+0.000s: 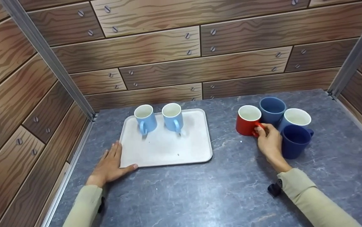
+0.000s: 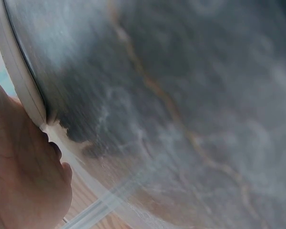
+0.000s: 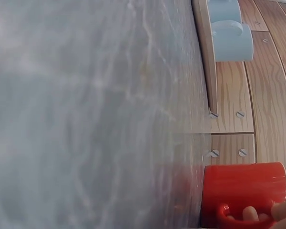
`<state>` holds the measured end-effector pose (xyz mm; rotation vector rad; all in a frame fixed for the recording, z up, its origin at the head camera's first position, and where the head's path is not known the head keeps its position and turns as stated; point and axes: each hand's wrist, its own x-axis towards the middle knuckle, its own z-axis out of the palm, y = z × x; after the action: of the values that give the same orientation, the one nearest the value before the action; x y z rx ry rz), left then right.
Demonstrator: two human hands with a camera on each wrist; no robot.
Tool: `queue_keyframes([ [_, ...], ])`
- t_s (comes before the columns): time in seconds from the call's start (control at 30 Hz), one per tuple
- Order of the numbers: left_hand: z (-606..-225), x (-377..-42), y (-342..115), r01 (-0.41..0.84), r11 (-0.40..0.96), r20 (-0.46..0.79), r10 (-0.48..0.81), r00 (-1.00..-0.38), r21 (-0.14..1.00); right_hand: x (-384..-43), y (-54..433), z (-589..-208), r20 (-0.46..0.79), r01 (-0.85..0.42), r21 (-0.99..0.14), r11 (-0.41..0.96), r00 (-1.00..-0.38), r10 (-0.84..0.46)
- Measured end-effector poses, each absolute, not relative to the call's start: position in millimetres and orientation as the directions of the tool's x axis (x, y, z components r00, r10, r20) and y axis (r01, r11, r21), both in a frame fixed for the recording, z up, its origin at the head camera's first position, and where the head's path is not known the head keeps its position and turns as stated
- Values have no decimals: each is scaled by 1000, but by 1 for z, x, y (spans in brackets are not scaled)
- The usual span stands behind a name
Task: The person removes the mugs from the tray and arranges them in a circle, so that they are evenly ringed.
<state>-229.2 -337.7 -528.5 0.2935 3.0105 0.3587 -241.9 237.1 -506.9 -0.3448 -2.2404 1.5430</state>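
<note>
Mug (image 1: 244, 126), red, glossy, cylindrical: my right hand (image 1: 270, 142) pinches its handle (image 3: 222, 213). Best lifted level, clear of round mid-blue mug (image 1: 271, 113), right. Left hand (image 1: 109, 166), straight-fingered, touches white rectangular tray (image 1: 165, 151).

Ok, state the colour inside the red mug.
The red mug is white inside, seen best in the head view.

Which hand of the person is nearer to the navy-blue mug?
Right. The right hand, which holds the red mug, is close beside the navy-blue mug; the left hand is far across, at the near left corner of the white tray.
</note>
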Motion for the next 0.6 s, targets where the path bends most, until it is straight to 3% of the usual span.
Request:
queue_keyframes([
  [0.6,-527,-229,-338,180,953,-77,205,-976,243,-244,237,-508,149,64,-914,400,-865,480],
])
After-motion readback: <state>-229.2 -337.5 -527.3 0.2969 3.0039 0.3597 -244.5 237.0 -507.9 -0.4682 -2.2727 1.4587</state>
